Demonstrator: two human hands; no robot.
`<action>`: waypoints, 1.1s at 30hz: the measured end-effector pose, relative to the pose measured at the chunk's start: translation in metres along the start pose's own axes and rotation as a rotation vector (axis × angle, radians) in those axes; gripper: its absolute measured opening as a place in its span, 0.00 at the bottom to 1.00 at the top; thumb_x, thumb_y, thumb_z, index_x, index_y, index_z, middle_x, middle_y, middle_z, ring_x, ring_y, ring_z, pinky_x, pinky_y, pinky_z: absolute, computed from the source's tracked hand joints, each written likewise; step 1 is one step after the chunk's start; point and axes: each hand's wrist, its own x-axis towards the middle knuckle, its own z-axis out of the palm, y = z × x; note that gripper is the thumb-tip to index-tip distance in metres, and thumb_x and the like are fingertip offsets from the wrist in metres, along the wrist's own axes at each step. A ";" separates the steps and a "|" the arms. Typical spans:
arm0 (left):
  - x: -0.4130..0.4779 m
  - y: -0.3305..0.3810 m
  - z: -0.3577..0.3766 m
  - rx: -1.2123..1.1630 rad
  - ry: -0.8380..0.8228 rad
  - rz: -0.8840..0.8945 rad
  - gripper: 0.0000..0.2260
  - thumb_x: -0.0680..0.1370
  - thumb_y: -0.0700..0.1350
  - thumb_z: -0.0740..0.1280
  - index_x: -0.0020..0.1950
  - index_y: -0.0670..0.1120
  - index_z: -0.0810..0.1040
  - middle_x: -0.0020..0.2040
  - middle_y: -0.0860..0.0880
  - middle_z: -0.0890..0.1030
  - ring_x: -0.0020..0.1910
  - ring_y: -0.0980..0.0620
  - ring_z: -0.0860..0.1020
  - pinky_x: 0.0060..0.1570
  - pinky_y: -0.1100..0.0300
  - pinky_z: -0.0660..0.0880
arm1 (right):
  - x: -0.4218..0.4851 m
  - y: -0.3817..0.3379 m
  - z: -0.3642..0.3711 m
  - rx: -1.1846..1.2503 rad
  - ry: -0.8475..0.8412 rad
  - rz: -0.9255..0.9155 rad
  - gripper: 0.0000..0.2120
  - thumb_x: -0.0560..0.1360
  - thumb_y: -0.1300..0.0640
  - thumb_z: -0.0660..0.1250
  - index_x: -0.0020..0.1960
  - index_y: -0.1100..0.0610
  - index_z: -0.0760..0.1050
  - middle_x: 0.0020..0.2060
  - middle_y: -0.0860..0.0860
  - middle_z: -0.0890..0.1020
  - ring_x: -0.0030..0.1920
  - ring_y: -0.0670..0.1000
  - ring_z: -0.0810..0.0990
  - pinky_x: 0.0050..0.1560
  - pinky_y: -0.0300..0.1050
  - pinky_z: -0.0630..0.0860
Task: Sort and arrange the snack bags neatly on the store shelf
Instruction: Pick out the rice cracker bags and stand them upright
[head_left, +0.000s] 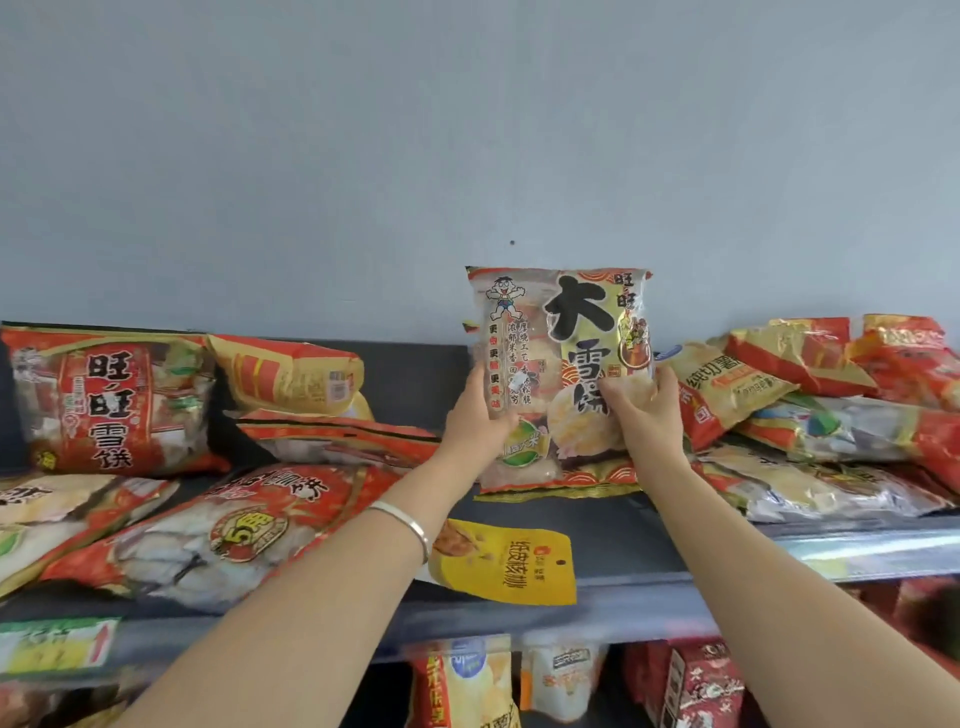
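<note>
Well to the left of the left hand, a red snack bag leaned upright at the back of the shelf. Nearer that hand a larger red bag lay flat, its long axis slanting toward the shelf's front edge. A silver bracelet circled the left wrist. The left hand gripped the left edge of the rice cracker bag, its thumb lying on the printed front. The bag stood upright between the two hands, its long axis vertical, its top seal pointing up against the grey wall and its front facing the camera. The right hand curled round its right edge at about the same height. Below the hands, between the forearms, a yellow packet lay flat near the shelf's front. Just right of the right hand, a loose pile of bags lay heaped at mixed angles.
</note>
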 end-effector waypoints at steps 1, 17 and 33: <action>0.005 -0.003 0.009 -0.032 -0.013 -0.040 0.31 0.78 0.37 0.64 0.76 0.54 0.55 0.69 0.51 0.70 0.68 0.48 0.69 0.67 0.46 0.68 | 0.006 0.007 -0.004 -0.009 0.000 -0.009 0.43 0.72 0.48 0.73 0.78 0.54 0.52 0.75 0.53 0.63 0.74 0.54 0.62 0.73 0.54 0.61; 0.059 -0.071 0.045 -0.031 0.015 -0.302 0.43 0.76 0.33 0.65 0.77 0.56 0.40 0.76 0.48 0.58 0.73 0.47 0.61 0.71 0.46 0.62 | 0.056 0.084 0.042 -0.197 -0.284 0.162 0.34 0.75 0.53 0.66 0.76 0.43 0.53 0.69 0.54 0.68 0.67 0.59 0.70 0.66 0.59 0.70; 0.050 -0.054 0.038 0.552 0.122 0.019 0.21 0.80 0.43 0.61 0.73 0.47 0.64 0.69 0.45 0.67 0.65 0.46 0.71 0.64 0.53 0.69 | 0.027 0.071 0.042 -0.743 -0.184 -0.193 0.23 0.78 0.53 0.64 0.72 0.52 0.66 0.71 0.55 0.64 0.70 0.61 0.63 0.64 0.58 0.69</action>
